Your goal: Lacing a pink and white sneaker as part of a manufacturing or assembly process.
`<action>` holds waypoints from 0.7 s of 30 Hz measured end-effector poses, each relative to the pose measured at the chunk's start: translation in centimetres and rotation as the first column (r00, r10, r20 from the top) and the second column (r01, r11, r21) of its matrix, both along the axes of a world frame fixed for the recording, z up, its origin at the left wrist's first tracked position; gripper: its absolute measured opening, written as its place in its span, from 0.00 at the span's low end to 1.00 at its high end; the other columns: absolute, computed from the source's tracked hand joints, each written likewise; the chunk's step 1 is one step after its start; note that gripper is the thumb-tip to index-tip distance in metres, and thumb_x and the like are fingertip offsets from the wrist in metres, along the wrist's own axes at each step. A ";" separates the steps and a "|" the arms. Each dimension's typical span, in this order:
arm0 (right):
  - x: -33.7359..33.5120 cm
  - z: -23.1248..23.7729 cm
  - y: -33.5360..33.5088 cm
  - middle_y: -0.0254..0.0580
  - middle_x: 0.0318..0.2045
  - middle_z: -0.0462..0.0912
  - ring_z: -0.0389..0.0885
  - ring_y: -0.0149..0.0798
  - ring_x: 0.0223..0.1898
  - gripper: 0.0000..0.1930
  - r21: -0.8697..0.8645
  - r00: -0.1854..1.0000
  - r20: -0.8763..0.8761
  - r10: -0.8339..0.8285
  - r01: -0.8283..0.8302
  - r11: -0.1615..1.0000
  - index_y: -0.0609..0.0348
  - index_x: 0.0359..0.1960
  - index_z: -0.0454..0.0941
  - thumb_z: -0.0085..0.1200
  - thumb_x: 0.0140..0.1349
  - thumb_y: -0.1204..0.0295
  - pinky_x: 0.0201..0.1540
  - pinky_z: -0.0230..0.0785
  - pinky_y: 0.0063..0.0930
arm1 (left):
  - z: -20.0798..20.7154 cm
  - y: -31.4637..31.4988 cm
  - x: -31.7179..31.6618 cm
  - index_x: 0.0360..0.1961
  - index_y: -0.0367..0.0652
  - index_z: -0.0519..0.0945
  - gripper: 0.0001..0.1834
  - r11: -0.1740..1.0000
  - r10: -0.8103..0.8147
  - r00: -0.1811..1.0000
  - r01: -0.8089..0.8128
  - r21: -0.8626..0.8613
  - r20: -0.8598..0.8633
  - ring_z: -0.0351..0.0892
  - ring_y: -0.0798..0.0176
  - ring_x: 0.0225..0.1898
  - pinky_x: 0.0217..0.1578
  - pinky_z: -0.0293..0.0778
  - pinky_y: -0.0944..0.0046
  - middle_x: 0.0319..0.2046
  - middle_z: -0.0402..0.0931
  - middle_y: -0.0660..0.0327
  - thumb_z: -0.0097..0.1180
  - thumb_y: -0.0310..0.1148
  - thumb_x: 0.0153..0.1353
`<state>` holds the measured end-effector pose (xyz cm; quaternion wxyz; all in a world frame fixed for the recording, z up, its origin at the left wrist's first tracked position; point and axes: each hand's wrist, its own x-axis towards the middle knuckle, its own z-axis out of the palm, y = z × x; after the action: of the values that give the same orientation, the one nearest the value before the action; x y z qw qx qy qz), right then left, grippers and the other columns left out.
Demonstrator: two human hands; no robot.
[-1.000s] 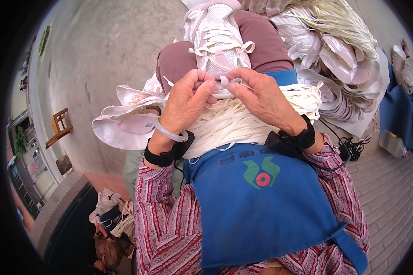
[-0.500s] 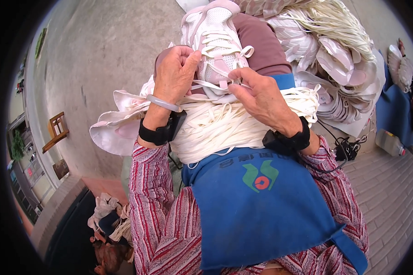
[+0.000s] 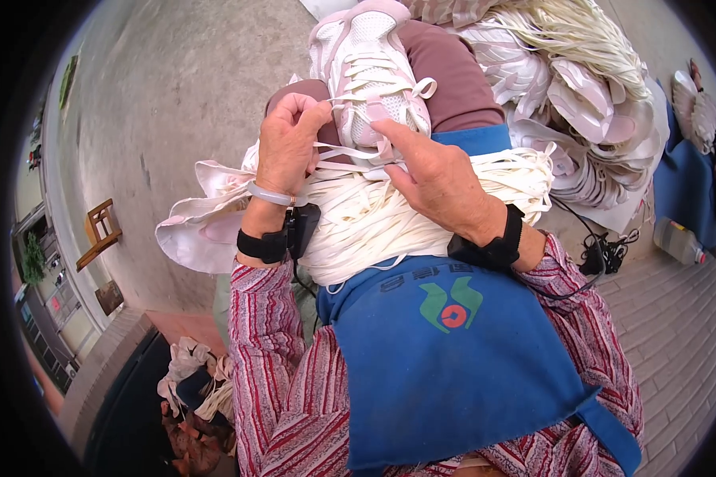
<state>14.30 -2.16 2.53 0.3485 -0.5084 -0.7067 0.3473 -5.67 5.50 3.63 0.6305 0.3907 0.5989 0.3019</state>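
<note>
A pink and white mesh shoe upper (image 3: 371,49) lies on my lap, with cream lace crossed through its eyelets. My left hand (image 3: 288,147) is closed at the upper's left side, thumb and forefinger pinching a shoelace (image 3: 336,149). My right hand (image 3: 441,181) is at the near end of the upper. Its forefinger is stretched onto the tongue, and the thumb stands apart below, beside the pink tab (image 3: 385,149). The other right fingers are mostly hidden. Under both hands a thick hank of cream laces (image 3: 374,226) lies across my lap.
More shoe uppers (image 3: 573,95) are heaped at the right, with a bundle of laces (image 3: 573,36) on top. Another upper (image 3: 203,219) hangs at my left. A plastic bottle (image 3: 678,241) and black cable (image 3: 605,253) lie at the right. A small wooden stool (image 3: 99,233) stands at the left.
My left hand has shifted slightly left and down, still pinching lace. My right hand has moved a little left and down; its forefinger now reaches onto the tongue, apart from the thumb.
</note>
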 end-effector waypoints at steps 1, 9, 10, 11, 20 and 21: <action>-0.2 0.0 0.1 0.51 0.35 0.80 0.80 0.54 0.31 0.19 0.001 1.000 0.000 0.000 0.000 1.000 0.55 0.50 0.68 0.56 0.56 0.76 0.30 0.72 0.44 | -0.1 0.0 0.1 0.32 0.40 0.73 0.09 0.999 0.002 0.998 0.001 0.041 -0.064 0.60 0.80 0.11 0.08 0.56 0.77 0.22 0.71 0.68 0.59 0.32 0.60; -1.2 -0.1 0.6 0.46 0.30 0.78 0.80 0.52 0.29 0.09 -0.066 0.963 0.200 0.178 -0.168 0.984 0.59 0.39 0.72 0.55 0.59 0.70 0.31 0.72 0.44 | 0.1 -0.6 0.4 0.36 0.38 0.74 0.09 0.993 0.050 0.999 -0.050 0.106 0.001 0.60 0.81 0.12 0.09 0.55 0.78 0.23 0.72 0.68 0.61 0.29 0.59; -1.3 -0.2 0.6 0.46 0.30 0.78 0.80 0.52 0.29 0.09 -0.067 0.963 0.200 0.180 -0.170 0.983 0.59 0.39 0.72 0.55 0.59 0.70 0.31 0.72 0.44 | 0.0 -0.6 0.3 0.37 0.38 0.74 0.09 0.992 0.076 0.997 -0.076 0.099 0.004 0.60 0.81 0.12 0.09 0.55 0.78 0.23 0.72 0.68 0.61 0.29 0.59; -1.3 -0.2 0.5 0.46 0.29 0.78 0.80 0.52 0.30 0.08 -0.087 0.965 0.190 0.179 -0.165 0.982 0.59 0.35 0.73 0.55 0.59 0.69 0.31 0.71 0.44 | 0.1 -0.5 0.3 0.37 0.38 0.74 0.09 0.992 0.078 0.997 -0.078 0.098 0.003 0.60 0.81 0.12 0.09 0.55 0.78 0.23 0.72 0.68 0.61 0.29 0.59; -1.1 0.6 0.4 0.50 0.25 0.77 0.79 0.54 0.30 0.10 -0.146 0.981 0.032 0.191 -0.185 0.972 0.62 0.29 0.74 0.55 0.59 0.67 0.32 0.70 0.46 | 0.2 -0.5 0.5 0.37 0.35 0.77 0.08 0.989 0.079 0.995 -0.072 0.126 -0.054 0.65 0.80 0.16 0.10 0.59 0.76 0.27 0.76 0.65 0.58 0.27 0.59; -1.0 0.6 0.4 0.50 0.26 0.77 0.79 0.54 0.30 0.10 -0.152 0.980 0.034 0.195 -0.188 0.970 0.62 0.29 0.74 0.55 0.59 0.67 0.32 0.70 0.45 | 0.4 -0.6 0.7 0.38 0.34 0.77 0.08 0.993 0.023 0.996 -0.014 0.116 -0.082 0.65 0.80 0.16 0.11 0.61 0.75 0.26 0.76 0.65 0.58 0.27 0.60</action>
<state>13.30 -1.72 3.09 0.2574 -0.4707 -0.7330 0.4182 -4.95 4.86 3.98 0.5784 0.4331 0.6100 0.3251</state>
